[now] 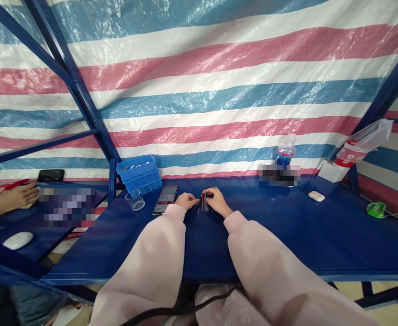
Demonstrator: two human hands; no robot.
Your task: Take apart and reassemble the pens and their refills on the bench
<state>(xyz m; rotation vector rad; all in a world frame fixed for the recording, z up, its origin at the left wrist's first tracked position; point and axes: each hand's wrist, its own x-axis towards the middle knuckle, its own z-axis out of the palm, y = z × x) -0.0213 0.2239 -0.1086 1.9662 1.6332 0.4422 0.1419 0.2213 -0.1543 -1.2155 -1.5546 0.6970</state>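
Several thin dark strips, with a bit of red near the top, stand close together over the blue table in the middle of the view. What they are is too small to tell. My left hand pinches at their left side, thumb and fingers closed. From the right, my right hand curls its fingers closed around their upper end. To the left of my left hand lies a phone with a lit, partly blurred screen.
A clear cup and a blue bin with small parts stand left. Farther right are a bottle, a white earbud case, a red-and-white cup and a green packet. Another person's hand rests at the neighbouring table.
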